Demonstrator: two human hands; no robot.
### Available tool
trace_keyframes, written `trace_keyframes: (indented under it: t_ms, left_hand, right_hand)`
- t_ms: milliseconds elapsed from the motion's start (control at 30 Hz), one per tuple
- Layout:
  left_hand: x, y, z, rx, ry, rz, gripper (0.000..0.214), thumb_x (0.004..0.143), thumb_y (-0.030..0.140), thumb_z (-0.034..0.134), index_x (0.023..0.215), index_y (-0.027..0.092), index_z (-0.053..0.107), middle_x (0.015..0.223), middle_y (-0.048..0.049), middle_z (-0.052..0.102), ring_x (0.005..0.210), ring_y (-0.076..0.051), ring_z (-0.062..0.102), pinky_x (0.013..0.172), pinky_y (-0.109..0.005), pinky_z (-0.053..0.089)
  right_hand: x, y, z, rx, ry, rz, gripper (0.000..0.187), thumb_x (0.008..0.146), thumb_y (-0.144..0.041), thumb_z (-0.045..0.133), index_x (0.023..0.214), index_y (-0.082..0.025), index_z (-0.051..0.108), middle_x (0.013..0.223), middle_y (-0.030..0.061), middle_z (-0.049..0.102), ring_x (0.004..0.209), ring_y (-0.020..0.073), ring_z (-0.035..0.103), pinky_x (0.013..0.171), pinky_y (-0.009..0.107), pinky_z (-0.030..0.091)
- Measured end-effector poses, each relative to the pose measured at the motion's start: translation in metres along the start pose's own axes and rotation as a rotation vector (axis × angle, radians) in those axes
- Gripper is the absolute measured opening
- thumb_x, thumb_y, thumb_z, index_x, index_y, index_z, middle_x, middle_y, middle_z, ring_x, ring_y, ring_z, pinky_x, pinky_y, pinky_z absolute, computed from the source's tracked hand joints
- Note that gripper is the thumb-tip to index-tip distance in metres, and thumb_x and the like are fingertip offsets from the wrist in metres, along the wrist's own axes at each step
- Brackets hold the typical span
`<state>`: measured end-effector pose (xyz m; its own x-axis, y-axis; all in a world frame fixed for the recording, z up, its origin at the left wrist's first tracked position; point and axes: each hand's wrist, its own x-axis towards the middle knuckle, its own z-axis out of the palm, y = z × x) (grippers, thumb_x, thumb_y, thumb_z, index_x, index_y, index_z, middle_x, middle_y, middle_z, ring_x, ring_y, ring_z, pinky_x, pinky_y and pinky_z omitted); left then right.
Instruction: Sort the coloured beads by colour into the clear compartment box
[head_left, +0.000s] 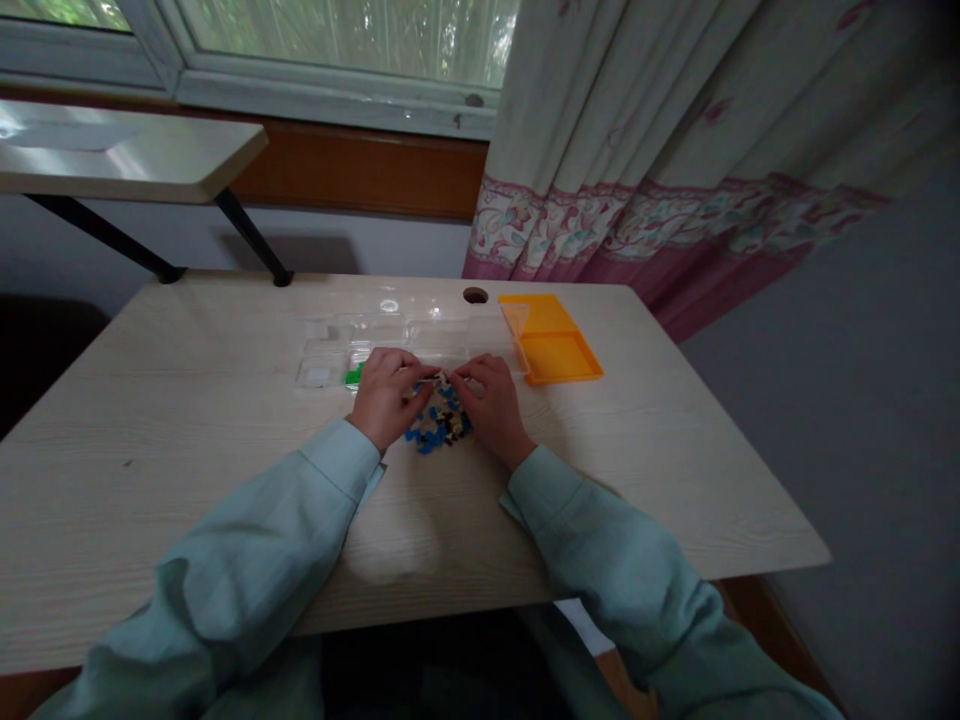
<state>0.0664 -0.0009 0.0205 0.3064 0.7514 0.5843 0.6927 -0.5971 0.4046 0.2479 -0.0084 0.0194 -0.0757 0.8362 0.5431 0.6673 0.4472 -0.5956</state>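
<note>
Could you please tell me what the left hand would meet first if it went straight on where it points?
The left hand would probably first meet the small whitish piece between it and the right hand, though depth is unclear.

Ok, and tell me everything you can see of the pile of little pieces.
The pile is a loose scatter of small pieces, many blue, with pale yellow and dark ones mixed in. They look like plastic; single shapes are too small to make out. It lies on the table, between the left hand and the right hand, on the wearer's side of the clear case. Whether either hand touches it, I can't tell.
</note>
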Motion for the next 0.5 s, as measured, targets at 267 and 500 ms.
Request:
trace_keyframes:
  t_ms: [267, 500]
  left_hand:
    - [-0.0002, -0.0012, 0.0009, -0.018, -0.051, 0.041, 0.021, 0.083, 0.037, 0.061, 0.098, 0.025, 0.069, 0.092, -0.0057, 0.061, 0.095, -0.022, 0.051, 0.085, -0.040, 0.041]
    - [0.0000, -0.0007, 0.0028, -0.040, 0.012, 0.063, 0.018, 0.084, 0.036, 0.060, 0.094, 0.024, 0.069, 0.087, -0.0047, 0.062, 0.091, -0.020, 0.052, 0.083, -0.037, 0.042]
  right_hand:
    - [-0.0010, -0.0007, 0.0020, 0.040, -0.027, -0.027, 0.016, 0.086, -0.033, 0.059, 0.080, -0.021, 0.068, 0.081, 0.0036, 0.060, 0.084, 0.0185, 0.054, 0.080, 0.035, 0.043]
    - [-0.0014, -0.0040, 0.0034, 0.052, -0.032, -0.028, 0.019, 0.087, -0.034, 0.057, 0.079, -0.021, 0.067, 0.080, 0.0037, 0.060, 0.083, 0.0185, 0.054, 0.079, 0.034, 0.044]
